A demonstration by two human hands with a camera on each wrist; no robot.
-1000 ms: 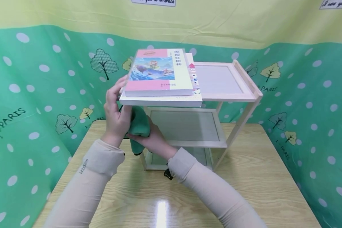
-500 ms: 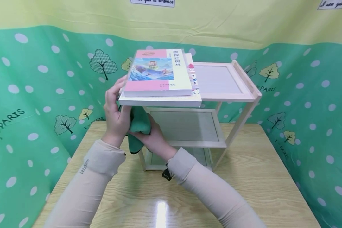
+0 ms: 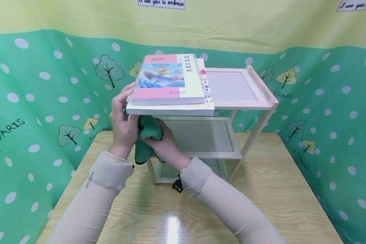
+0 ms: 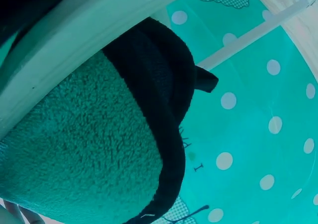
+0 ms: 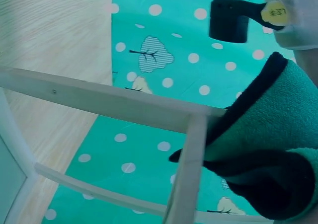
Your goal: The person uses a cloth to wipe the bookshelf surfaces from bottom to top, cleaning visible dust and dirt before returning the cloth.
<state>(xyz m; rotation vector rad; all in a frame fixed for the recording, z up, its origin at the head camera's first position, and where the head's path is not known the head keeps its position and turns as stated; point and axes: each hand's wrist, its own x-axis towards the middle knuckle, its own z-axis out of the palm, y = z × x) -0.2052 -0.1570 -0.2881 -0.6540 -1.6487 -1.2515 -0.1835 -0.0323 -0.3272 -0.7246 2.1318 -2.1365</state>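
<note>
My left hand grips the upper left side of a pale wooden shelf rack, next to two stacked books; its grip is partly hidden by them. The upper book has a pink and cream cover with a sea picture, and the wider white book lies under it. Below their front edge my right hand holds a green cloth with black trim against the rack's left side. In the left wrist view the fuzzy cloth lies along a wooden bar. The right wrist view shows the cloth beside a rack post.
The rack has a middle shelf and a bottom shelf, and stands on a wood-grain table. A green dotted curtain hangs behind and at both sides. A black strap end sticks out at my right cuff.
The hanging end of the cloth has shifted slightly left, and my right hand has moved a little with it. My left hand keeps its place at the rack, and the books stay put.
</note>
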